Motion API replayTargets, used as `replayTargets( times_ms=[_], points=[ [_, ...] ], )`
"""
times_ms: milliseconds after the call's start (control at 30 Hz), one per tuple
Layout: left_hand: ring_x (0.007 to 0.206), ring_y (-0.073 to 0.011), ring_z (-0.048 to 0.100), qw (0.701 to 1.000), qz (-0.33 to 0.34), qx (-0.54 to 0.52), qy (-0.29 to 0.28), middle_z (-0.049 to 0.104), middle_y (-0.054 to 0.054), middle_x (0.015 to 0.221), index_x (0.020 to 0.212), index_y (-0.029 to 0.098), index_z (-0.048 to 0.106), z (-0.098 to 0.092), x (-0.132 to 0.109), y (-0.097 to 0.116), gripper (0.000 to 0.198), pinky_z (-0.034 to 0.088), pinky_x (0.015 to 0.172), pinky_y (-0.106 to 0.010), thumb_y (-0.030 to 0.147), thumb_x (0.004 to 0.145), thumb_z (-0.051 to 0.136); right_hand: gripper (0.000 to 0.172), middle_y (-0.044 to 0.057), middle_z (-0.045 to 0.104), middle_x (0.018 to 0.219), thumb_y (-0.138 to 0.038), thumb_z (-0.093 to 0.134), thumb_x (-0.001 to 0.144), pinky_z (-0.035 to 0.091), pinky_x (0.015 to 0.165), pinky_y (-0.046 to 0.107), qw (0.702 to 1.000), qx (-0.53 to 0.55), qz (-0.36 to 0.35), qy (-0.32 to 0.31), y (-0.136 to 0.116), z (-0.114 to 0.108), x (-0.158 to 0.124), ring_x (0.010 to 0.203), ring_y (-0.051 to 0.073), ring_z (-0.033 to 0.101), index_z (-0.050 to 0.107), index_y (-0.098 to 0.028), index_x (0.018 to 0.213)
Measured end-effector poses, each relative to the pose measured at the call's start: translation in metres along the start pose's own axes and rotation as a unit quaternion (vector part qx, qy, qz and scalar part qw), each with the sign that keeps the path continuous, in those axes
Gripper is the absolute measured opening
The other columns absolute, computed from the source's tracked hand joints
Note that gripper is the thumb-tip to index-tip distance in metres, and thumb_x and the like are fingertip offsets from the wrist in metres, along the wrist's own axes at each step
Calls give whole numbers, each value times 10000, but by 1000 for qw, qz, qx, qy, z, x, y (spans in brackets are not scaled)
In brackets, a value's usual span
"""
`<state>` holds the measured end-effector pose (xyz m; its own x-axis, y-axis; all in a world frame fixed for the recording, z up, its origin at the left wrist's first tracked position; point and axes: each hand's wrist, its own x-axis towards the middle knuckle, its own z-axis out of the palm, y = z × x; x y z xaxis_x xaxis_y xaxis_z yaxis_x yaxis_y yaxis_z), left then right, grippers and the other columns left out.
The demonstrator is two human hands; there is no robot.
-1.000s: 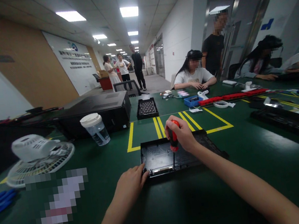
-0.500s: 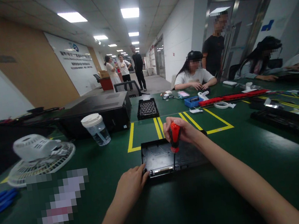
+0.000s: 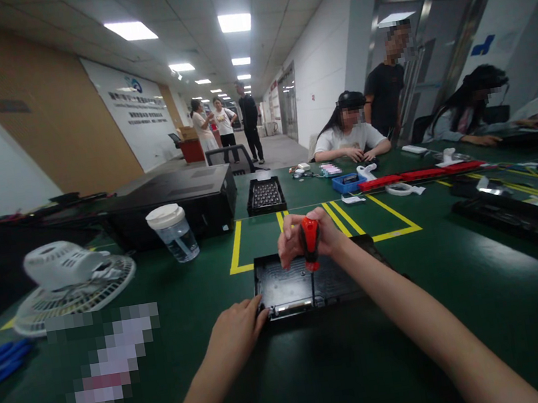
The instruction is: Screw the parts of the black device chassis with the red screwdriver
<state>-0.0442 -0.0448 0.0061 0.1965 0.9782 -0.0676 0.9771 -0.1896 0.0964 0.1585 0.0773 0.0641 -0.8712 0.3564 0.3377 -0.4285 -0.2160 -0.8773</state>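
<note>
A shallow black plastic casing [image 3: 283,280] lies on the green table in front of me. My left hand [image 3: 240,327] grips its near left corner, thumb at the front edge and fingers on the left side. In my right hand [image 3: 324,230] is a screwdriver [image 3: 310,242] with a red and black handle. It stands nearly upright, its shaft reaching down to the casing's near inner edge. The fingers of that hand are loosely spread beside the handle, which rests against the thumb side. The screwdriver's tip is too small to make out. My right forearm hides part of the casing's right side.
Left of me are a lidded plastic cup [image 3: 172,233], a white fan part [image 3: 71,281] and blue-handled tool [image 3: 0,366]. Behind the cup stands a large black case [image 3: 173,202]. A black tray of small parts [image 3: 267,195] sits farther back. Long black housing [image 3: 520,224] lies right. People sit opposite.
My right hand has turned about the screwdriver, its fingers opening out to the left. The handle has shifted slightly left. My left hand and the casing have stayed put.
</note>
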Motion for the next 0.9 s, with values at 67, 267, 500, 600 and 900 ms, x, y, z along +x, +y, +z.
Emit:
replayTargets(
  times_ms=[67,267,500,600,900],
  points=[
    [1016,-224,584,1000,2,0,0,601,-109,1168,1246,192,498,0,0,0,437,446,859,-339,395,892,340,296,181,672,883,-430,397,682,459,671,563,1000,4,10,2,1,-2,0,759,336,652,442,-158,789],
    [1014,-221,585,1000,7,-2,7,599,-107,1171,1250,189,492,2,0,-1,443,445,862,-336,397,893,336,259,144,692,788,-361,374,700,488,445,486,998,39,-2,-53,4,-9,2,589,335,664,490,-143,775],
    [1010,-222,586,1000,-1,1,-2,600,-108,1167,1251,197,491,2,0,0,446,446,853,-336,410,894,330,297,77,655,623,-364,385,754,427,290,317,994,49,-46,-90,6,3,2,385,231,600,556,-123,731],
    [1007,-217,586,1000,-2,4,-2,601,-107,1165,1254,197,487,1,-1,1,439,444,853,-326,396,893,338,290,20,581,490,-371,414,757,371,271,231,996,55,-37,-61,7,9,1,284,138,491,548,-131,661],
    [998,-218,589,1000,4,1,10,611,-104,1146,1252,198,489,4,1,-1,442,444,848,-326,401,894,330,347,-52,437,399,-458,436,764,310,264,178,999,27,-17,9,6,9,-4,252,68,335,478,-163,587]
  ],
)
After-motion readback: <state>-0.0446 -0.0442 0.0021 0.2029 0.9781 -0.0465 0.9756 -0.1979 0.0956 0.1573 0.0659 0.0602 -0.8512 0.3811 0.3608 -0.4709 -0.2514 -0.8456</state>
